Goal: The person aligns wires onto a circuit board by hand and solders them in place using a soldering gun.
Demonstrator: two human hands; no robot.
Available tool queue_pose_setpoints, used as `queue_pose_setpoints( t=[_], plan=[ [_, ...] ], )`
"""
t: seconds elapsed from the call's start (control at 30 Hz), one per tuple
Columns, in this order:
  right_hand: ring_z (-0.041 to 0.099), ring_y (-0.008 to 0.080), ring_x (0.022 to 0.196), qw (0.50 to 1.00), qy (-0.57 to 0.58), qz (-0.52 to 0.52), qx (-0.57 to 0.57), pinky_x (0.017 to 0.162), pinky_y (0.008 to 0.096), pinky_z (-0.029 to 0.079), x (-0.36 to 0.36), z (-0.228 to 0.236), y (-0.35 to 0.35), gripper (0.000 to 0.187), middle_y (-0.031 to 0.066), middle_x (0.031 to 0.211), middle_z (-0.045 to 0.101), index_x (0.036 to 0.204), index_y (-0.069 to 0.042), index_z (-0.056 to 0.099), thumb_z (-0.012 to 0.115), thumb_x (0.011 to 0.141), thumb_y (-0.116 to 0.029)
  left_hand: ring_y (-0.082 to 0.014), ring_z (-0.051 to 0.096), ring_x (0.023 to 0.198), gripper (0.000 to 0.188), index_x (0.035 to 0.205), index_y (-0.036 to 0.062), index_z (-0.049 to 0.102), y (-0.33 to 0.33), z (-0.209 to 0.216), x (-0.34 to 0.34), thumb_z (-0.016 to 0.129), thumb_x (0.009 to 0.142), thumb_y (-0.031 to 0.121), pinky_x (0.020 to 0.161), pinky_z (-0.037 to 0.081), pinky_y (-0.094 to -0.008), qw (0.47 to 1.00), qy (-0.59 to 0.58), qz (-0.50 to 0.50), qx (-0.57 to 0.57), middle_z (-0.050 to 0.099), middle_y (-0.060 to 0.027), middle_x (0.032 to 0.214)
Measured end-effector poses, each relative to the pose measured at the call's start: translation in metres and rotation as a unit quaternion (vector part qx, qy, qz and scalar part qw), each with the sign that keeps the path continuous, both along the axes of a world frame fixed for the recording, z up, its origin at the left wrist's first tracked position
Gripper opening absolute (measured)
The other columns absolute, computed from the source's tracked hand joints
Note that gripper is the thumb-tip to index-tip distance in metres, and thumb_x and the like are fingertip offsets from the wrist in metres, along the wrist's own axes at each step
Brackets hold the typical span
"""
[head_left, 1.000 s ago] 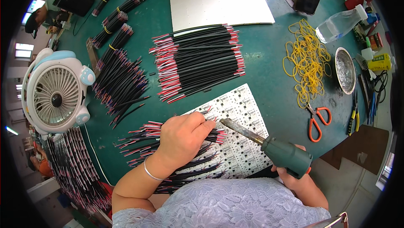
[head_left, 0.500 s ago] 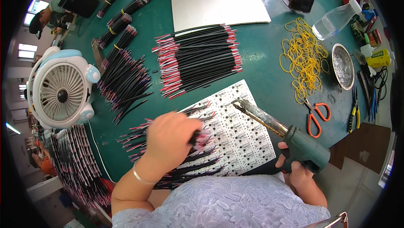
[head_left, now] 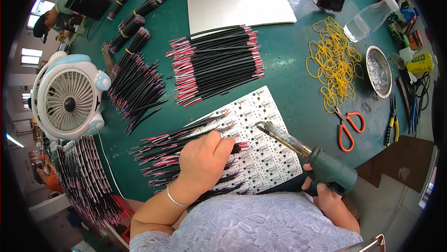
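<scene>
At four o'clock the right hand (head_left: 326, 196) grips the green soldering iron (head_left: 333, 170), its tip dipped slightly toward six o'clock since half a second ago. Near six o'clock, the left hand (head_left: 202, 161), blurred then, is sharp now and shifted toward four o'clock; it clutches black wires (head_left: 241, 147) (red ends poking past the fingers) over the white circuit sheet (head_left: 270, 166). Farther, toward twelve, a wire row (head_left: 226, 63) lies unchanged on the tabletop (head_left: 288, 66).
</scene>
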State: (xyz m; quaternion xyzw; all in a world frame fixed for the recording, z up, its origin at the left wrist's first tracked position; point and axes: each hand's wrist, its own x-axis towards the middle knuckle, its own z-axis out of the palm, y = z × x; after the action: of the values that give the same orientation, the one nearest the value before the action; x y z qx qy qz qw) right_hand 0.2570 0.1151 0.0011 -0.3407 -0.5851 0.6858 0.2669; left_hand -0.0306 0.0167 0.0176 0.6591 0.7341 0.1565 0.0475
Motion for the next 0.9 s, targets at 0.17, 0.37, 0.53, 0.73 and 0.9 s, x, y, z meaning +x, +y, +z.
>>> queue_pose_setpoints(
  t=[0.17, 0.37, 0.53, 0.73, 0.9],
  plan=[
    [0.062, 0.0174, 0.057, 0.999, -0.026, 0.032, 0.012, 0.054, 0.0299, 0.049, 0.000, 0.000, 0.000, 0.039, 0.0096, 0.076, 0.062, 0.111, 0.003, 0.058, 0.063, 0.087, -0.028, -0.0253, 0.057, 0.070, 0.038, 0.093, 0.0091, 0.066, 0.002, -0.011, -0.002, 0.070, 0.056, 0.002, 0.059, 0.046, -0.0370, 0.998, -0.014, -0.005, 0.063, 0.056, -0.0055, 0.085],
    [0.063, 0.0164, 0.060, 0.995, -0.049, 0.072, 0.047, 0.054, 0.0287, 0.052, -0.016, 0.015, 0.012, 0.025, 0.0100, 0.083, 0.062, 0.102, 0.004, 0.061, 0.061, 0.086, -0.016, -0.0252, 0.058, 0.073, 0.037, 0.095, 0.0082, 0.067, 0.003, -0.014, -0.002, 0.067, 0.058, 0.001, 0.061, 0.047, -0.0367, 0.997, -0.037, -0.014, 0.071, 0.058, -0.0062, 0.088],
    [0.064, 0.0168, 0.062, 0.995, -0.060, 0.060, 0.049, 0.054, 0.0287, 0.054, -0.015, 0.015, 0.009, 0.020, 0.0100, 0.084, 0.062, 0.099, 0.004, 0.062, 0.059, 0.083, -0.009, -0.0243, 0.059, 0.071, 0.038, 0.095, 0.0079, 0.067, 0.002, -0.006, -0.003, 0.066, 0.058, -0.001, 0.058, 0.046, -0.0355, 0.997, -0.043, -0.016, 0.066, 0.058, -0.0067, 0.088],
    [0.064, 0.0158, 0.059, 0.995, -0.056, 0.067, 0.056, 0.054, 0.0292, 0.053, -0.016, 0.017, 0.013, 0.017, 0.0091, 0.078, 0.062, 0.095, 0.002, 0.062, 0.059, 0.082, -0.009, -0.0224, 0.058, 0.064, 0.032, 0.095, 0.0079, 0.068, 0.001, -0.004, -0.004, 0.066, 0.064, 0.001, 0.051, 0.046, -0.0325, 0.998, -0.056, -0.026, 0.014, 0.059, -0.0060, 0.085],
    [0.062, 0.0175, 0.060, 0.972, -0.099, 0.130, 0.169, 0.062, 0.0310, 0.050, -0.011, 0.015, 0.016, 0.028, 0.0081, 0.079, 0.063, 0.103, 0.000, 0.060, 0.059, 0.086, -0.022, -0.0221, 0.062, 0.067, 0.027, 0.095, 0.0062, 0.067, 0.003, -0.008, -0.004, 0.066, 0.068, 0.003, 0.055, 0.049, -0.0317, 0.996, -0.033, -0.052, 0.059, 0.061, -0.0065, 0.087]
  ],
)
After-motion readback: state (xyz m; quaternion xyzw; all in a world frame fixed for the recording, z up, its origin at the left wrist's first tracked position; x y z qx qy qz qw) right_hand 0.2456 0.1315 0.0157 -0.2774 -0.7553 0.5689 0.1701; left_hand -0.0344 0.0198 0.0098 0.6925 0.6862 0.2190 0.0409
